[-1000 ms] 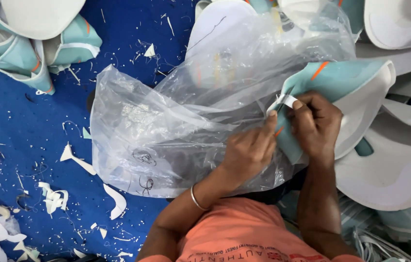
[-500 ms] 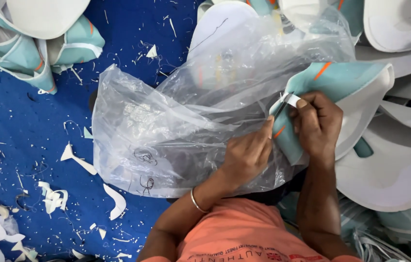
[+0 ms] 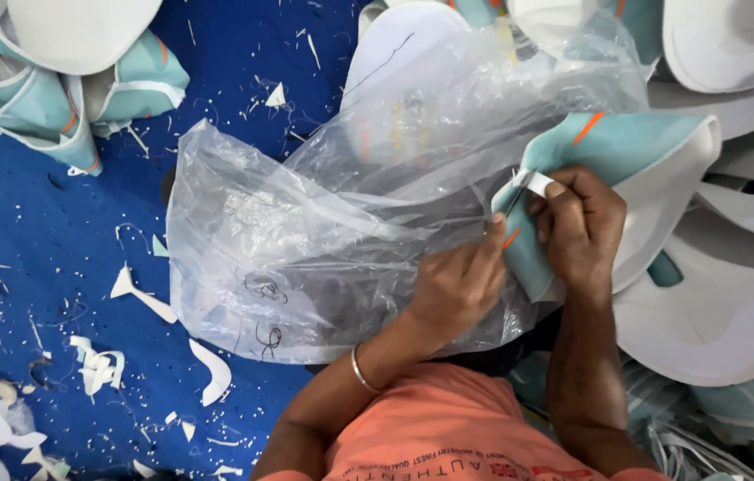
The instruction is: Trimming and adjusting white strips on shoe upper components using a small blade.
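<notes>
A teal and white shoe upper piece (image 3: 626, 160) with orange marks lies at the right, partly over a big crumpled clear plastic bag (image 3: 324, 240). My right hand (image 3: 583, 227) grips the piece's near edge, thumb and fingers pinching a small white tab (image 3: 537, 183). My left hand (image 3: 459, 287) is closed on the same edge just to the left, fingers pressing the teal material against the bag. A thin metal bangle (image 3: 358, 369) sits on my left wrist. Any tool between the hands is too small to tell.
Blue floor covering (image 3: 48, 249) is strewn with white offcuts (image 3: 97, 367). A heap of teal and white pieces (image 3: 74, 80) sits top left. Stacked white sole-shaped pieces (image 3: 715, 312) fill the right side and the top edge.
My left hand has shifted slightly right and up along the piece's edge, closer to my right hand. The bag and the piles stay where they were.
</notes>
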